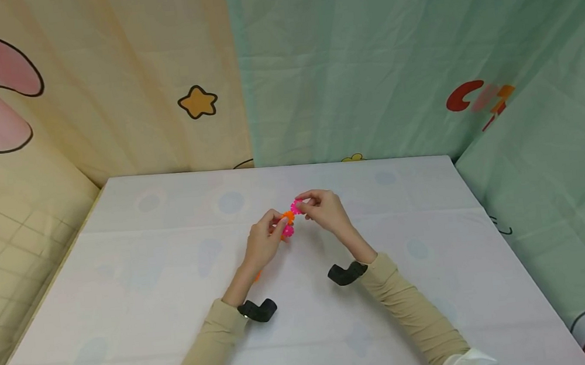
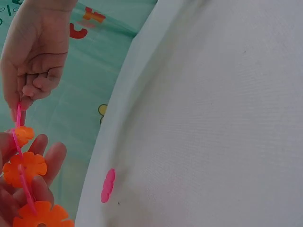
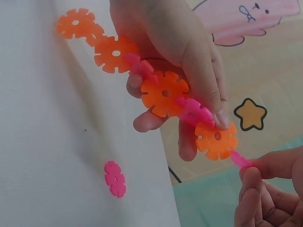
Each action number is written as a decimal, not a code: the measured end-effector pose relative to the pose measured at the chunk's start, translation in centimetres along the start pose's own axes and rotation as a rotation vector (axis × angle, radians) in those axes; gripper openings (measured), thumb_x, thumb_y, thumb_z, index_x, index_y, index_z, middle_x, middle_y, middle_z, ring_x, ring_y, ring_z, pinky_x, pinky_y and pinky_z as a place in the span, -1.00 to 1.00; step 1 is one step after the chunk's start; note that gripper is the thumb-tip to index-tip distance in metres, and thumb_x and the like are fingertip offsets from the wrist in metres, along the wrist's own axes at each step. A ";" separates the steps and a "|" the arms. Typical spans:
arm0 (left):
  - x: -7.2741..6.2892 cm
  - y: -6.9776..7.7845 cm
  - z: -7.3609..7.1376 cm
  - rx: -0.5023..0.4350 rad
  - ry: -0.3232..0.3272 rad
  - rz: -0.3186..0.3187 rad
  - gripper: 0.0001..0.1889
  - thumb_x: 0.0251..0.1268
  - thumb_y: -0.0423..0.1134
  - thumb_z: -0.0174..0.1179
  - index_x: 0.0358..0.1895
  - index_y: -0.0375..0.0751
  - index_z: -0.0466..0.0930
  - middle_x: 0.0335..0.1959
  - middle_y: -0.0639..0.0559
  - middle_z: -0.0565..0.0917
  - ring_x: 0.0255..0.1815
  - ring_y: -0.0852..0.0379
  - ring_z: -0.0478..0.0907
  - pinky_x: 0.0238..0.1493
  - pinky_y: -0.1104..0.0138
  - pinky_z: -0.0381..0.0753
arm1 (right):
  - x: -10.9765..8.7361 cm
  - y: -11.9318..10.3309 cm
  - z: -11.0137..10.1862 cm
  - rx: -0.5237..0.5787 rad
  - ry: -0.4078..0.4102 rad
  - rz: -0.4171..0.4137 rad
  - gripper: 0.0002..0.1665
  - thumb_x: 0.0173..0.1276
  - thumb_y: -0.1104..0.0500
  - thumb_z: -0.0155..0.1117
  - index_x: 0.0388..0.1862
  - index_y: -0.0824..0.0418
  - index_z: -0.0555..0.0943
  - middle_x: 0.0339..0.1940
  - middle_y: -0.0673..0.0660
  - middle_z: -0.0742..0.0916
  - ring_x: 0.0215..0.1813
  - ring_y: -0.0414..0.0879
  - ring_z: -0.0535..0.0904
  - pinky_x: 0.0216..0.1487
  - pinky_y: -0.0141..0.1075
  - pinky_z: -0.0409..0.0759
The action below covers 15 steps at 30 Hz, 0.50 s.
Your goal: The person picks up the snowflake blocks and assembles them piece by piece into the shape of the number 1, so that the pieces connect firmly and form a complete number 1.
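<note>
My left hand (image 1: 262, 244) grips a chain of notched plastic discs (image 3: 165, 93), orange and pink slotted into each other in turn. Thumb and fingers hold it near its upper end, at an orange disc (image 3: 217, 135). From there the chain trails back under the palm, and an orange bit (image 1: 257, 276) shows beside the left wrist. My right hand (image 1: 325, 210) pinches a pink disc (image 3: 240, 160) between thumb and forefinger. This disc stands edge-on at the rim of the end orange disc, its far part hidden by the fingertips.
Another pink disc (image 3: 115, 179) shows against the white table (image 1: 141, 314) in both wrist views. Black wrist bands (image 1: 259, 311) stick out below both wrists. Printed curtains (image 1: 345, 71) hang behind and beside the table.
</note>
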<state>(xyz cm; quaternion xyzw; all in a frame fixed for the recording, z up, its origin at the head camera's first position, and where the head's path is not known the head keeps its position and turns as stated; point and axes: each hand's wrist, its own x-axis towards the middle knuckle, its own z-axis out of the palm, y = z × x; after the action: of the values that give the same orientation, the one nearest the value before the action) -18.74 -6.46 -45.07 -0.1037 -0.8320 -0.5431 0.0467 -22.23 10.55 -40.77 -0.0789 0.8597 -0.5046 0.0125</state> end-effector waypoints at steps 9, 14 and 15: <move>0.1 0.0 0.1 0.173 0.047 0.083 -0.89 0.39 -0.16 0.14 -0.22 -0.11 0.54 -0.44 -0.09 0.73 -0.54 0.16 0.55 -0.53 0.39 0.40 | 0.0 -0.2 0.0 -0.010 -0.009 0.018 -0.74 0.29 0.17 0.28 -0.10 0.27 0.70 -0.39 0.36 0.73 -0.31 0.30 0.65 -0.60 -0.43 0.27; 0.0 0.0 0.3 0.274 0.117 0.179 -0.89 0.34 -0.19 0.19 -0.25 -0.14 0.55 -0.56 -0.04 0.68 -0.61 0.20 0.46 -0.57 0.40 0.35 | -0.1 -0.5 0.0 -0.013 0.003 -0.016 -0.75 0.28 0.20 0.28 -0.13 0.30 0.71 -0.42 0.39 0.72 -0.43 0.20 0.63 -0.63 -0.41 0.24; 0.0 0.1 0.3 0.282 0.130 0.193 -0.89 0.33 -0.19 0.20 -0.26 -0.15 0.56 -0.58 -0.03 0.67 -0.62 0.21 0.44 -0.58 0.41 0.33 | -0.1 -0.5 0.0 -0.012 0.006 -0.020 -0.76 0.27 0.20 0.28 -0.14 0.29 0.71 -0.43 0.39 0.72 -0.48 0.13 0.62 -0.63 -0.41 0.24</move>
<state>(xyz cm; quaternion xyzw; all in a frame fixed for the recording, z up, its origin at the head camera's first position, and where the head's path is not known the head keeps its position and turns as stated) -18.72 -6.12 -45.14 -0.1401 -0.8814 -0.4194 0.1662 -22.03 10.29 -40.33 -0.0859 0.8620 -0.4996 0.0045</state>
